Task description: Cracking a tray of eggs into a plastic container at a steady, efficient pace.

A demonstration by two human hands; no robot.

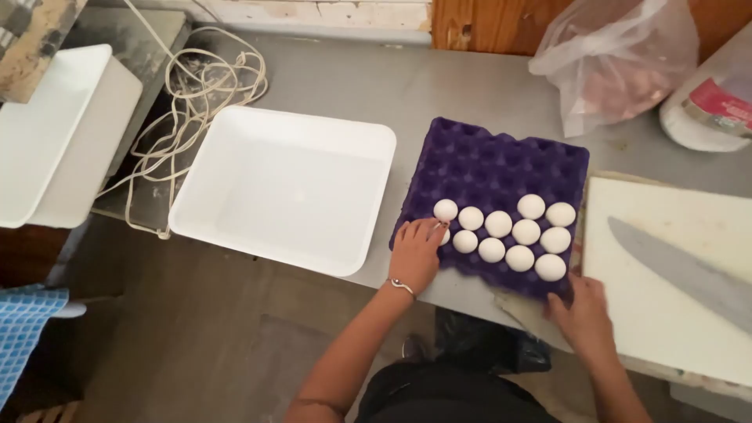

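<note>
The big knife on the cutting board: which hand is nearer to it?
Right. The right hand rests at the board's near-left edge, just below the knife; the left hand is across the egg tray.

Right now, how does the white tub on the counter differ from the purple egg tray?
The tub is white, deep and smooth-walled; the tray is purple, shallow and dimpled. The tub holds nothing visible; the tray carries white eggs along its near side. The left hand touches the tray, not the tub. Both sit on the grey counter, overhanging its near edge.

One head-worn camera looks steeply down from close above the grey surface (pixel 439 86), floor at lower left.
</note>
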